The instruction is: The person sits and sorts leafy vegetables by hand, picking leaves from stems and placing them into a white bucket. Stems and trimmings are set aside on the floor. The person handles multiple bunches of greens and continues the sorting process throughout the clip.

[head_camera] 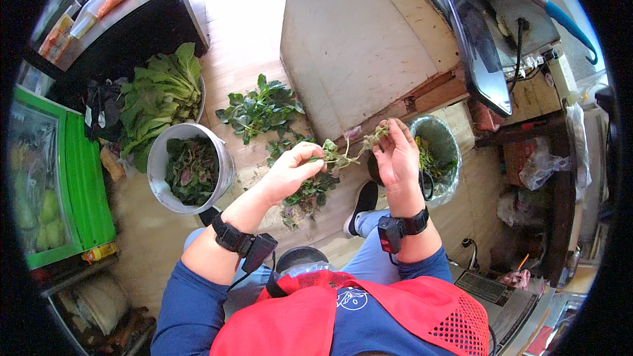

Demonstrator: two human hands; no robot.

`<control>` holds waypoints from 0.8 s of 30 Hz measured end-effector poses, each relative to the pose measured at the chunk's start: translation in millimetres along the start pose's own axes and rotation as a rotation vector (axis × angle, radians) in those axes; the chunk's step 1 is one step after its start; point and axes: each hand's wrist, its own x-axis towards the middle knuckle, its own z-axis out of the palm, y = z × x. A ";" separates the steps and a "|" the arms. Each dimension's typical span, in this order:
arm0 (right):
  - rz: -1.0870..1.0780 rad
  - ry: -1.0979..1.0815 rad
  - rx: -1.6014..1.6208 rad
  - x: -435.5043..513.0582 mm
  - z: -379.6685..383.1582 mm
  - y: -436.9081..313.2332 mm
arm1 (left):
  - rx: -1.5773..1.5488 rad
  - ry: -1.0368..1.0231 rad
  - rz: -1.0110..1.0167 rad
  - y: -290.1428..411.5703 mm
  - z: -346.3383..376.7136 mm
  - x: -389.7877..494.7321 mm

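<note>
A leafy green sprig [340, 158] stretches between my hands above the floor. Its stem end is pinched in the fingers of my left hand [292, 170]. My right hand [399, 153] grips a wilted, paler clump of leaves [374, 137] at the other side. Beneath them lie loose leafy greens [309, 193] on the floor, with a larger bunch of greens [262, 109] farther off. Left of my left hand stands a white bucket [226, 163] with dark leafy greens [193, 170] in it. A bin lined with a clear bag [447, 183], holding plant scraps, is just right of my right hand.
Large lettuce-like leaves [160, 101] sit in a basin beyond the bucket. A green-framed crate or cabinet [86, 178] is at the left. A pale panel [361, 44] stands ahead, and a dark-screened device [474, 54] juts out at the right. A black round container [301, 258] sits between my legs.
</note>
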 end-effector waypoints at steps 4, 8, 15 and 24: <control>-0.048 0.032 0.070 -1.8 -9.4 -15.6 | -0.415 0.006 -0.021 1.7 -4.1 0.1; -0.048 0.015 0.098 -2.0 -26.9 -24.1 | -0.638 -0.029 -0.041 3.1 -8.5 1.0; -0.333 0.049 -0.106 27.4 -93.7 -73.6 | -0.686 -0.031 -0.062 7.9 -14.6 -0.8; -0.664 0.033 -1.133 12.8 -66.7 -44.7 | -0.814 -0.010 -0.036 16.4 -12.3 -1.4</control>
